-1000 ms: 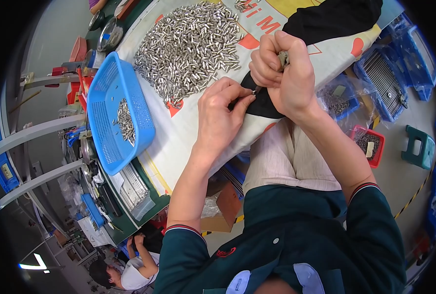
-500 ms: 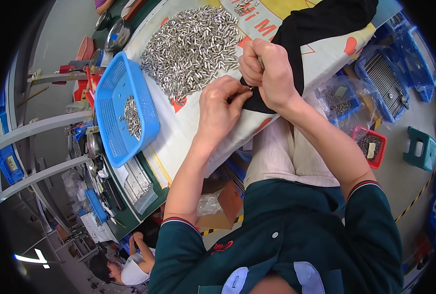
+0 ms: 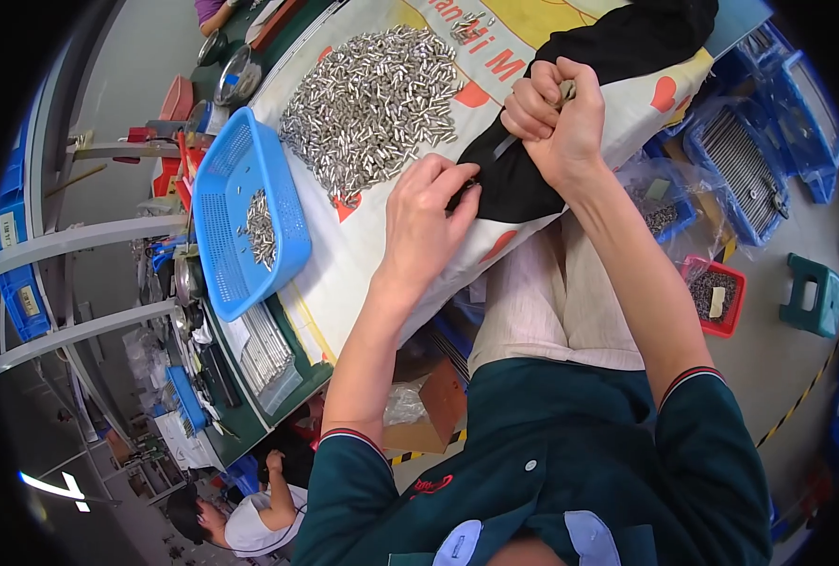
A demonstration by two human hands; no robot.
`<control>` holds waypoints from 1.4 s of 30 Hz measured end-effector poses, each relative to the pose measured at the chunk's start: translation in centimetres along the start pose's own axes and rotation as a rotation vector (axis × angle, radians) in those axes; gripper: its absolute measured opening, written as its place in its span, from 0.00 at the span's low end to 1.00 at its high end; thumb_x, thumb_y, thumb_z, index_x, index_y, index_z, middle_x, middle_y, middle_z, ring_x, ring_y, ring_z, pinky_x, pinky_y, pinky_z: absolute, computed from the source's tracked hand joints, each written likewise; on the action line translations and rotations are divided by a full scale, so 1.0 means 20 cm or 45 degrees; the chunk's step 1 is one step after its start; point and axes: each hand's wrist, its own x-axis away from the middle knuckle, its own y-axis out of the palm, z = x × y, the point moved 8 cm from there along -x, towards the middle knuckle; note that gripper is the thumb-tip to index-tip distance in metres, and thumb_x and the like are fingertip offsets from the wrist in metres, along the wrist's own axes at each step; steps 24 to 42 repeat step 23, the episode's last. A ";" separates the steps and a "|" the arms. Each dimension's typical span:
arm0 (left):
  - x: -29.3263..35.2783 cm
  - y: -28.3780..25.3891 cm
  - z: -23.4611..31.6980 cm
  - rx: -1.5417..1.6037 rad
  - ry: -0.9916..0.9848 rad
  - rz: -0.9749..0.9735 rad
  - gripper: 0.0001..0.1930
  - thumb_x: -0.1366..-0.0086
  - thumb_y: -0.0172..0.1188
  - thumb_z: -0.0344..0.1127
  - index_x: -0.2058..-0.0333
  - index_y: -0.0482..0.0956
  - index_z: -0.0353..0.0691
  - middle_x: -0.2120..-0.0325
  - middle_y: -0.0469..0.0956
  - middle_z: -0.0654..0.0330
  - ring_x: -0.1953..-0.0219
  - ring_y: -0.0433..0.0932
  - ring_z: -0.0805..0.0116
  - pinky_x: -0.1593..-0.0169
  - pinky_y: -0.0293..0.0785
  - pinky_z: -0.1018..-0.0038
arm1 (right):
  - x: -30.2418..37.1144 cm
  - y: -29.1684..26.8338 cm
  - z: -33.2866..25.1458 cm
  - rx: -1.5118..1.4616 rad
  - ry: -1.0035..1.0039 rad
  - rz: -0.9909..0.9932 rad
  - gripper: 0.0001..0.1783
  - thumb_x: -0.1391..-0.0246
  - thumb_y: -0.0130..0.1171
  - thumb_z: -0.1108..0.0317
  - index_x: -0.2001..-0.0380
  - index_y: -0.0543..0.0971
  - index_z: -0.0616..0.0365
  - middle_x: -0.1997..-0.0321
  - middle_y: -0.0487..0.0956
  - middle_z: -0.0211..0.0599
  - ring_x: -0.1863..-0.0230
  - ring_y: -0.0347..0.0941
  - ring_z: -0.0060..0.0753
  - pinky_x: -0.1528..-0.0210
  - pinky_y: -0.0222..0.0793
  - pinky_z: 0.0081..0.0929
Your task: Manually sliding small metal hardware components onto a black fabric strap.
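Note:
My right hand (image 3: 561,123) is a fist around a slim handled tool (image 3: 505,146). The handle's end shows above the fist, and a thin grey metal shaft points down toward my left hand (image 3: 429,203). The thumb and fingers of my left hand are drawn together at the edge of a black cloth (image 3: 509,184). Something small and dark shows at those fingertips, too hidden to name. The cloth lies under both hands on the table's near edge. Just left of it spreads a large heap of small silvery metal pins (image 3: 372,108).
A blue plastic basket (image 3: 298,231) holding some of the pins stands left of the heap. The table has a pale printed cover (image 3: 344,288). On the floor at right are a red bin (image 3: 726,325), a green stool (image 3: 801,316) and blue crates (image 3: 768,212). Another person (image 3: 259,519) sits at lower left.
My right hand has drawn away from the left one, up and to the right, so the tool's shaft now shows. My left hand stays at nearly the same spot.

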 end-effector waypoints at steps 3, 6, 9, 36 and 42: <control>-0.02 0.00 0.06 -0.121 0.160 -0.007 0.07 0.55 0.58 0.23 0.73 0.76 0.35 0.79 0.70 0.59 0.76 0.70 0.64 0.73 0.67 0.73 | 0.00 0.01 0.00 0.010 0.005 0.002 0.17 0.51 0.34 0.59 0.90 0.53 0.51 0.94 0.48 0.23 0.91 0.40 0.18 0.87 0.39 0.20; -0.03 0.01 0.08 -0.153 0.244 -0.008 0.06 0.56 0.58 0.23 0.75 0.75 0.35 0.79 0.68 0.59 0.76 0.69 0.63 0.73 0.67 0.71 | 0.00 0.00 0.00 -0.004 0.001 -0.016 0.17 0.51 0.33 0.59 0.90 0.53 0.51 0.94 0.49 0.24 0.91 0.39 0.19 0.87 0.39 0.20; -0.04 0.00 0.07 -0.084 0.202 -0.050 0.07 0.56 0.57 0.23 0.75 0.72 0.34 0.77 0.66 0.57 0.74 0.68 0.61 0.70 0.67 0.69 | 0.01 0.01 -0.01 0.000 0.008 0.018 0.18 0.50 0.34 0.60 0.90 0.53 0.51 0.94 0.48 0.23 0.91 0.40 0.18 0.87 0.39 0.19; -0.03 -0.01 -0.13 0.328 -0.384 0.045 0.09 0.55 0.55 0.22 0.71 0.76 0.35 0.79 0.75 0.56 0.80 0.74 0.67 0.73 0.70 0.76 | -0.02 0.01 0.02 0.028 0.033 -0.005 0.18 0.50 0.33 0.59 0.90 0.53 0.51 0.95 0.48 0.24 0.92 0.40 0.19 0.87 0.39 0.20; -0.03 -0.01 -0.13 0.328 -0.384 0.045 0.09 0.55 0.55 0.22 0.71 0.76 0.35 0.79 0.75 0.56 0.80 0.74 0.67 0.73 0.70 0.76 | -0.02 0.01 0.02 0.028 0.033 -0.005 0.18 0.50 0.33 0.59 0.90 0.53 0.51 0.95 0.48 0.24 0.92 0.40 0.19 0.87 0.39 0.20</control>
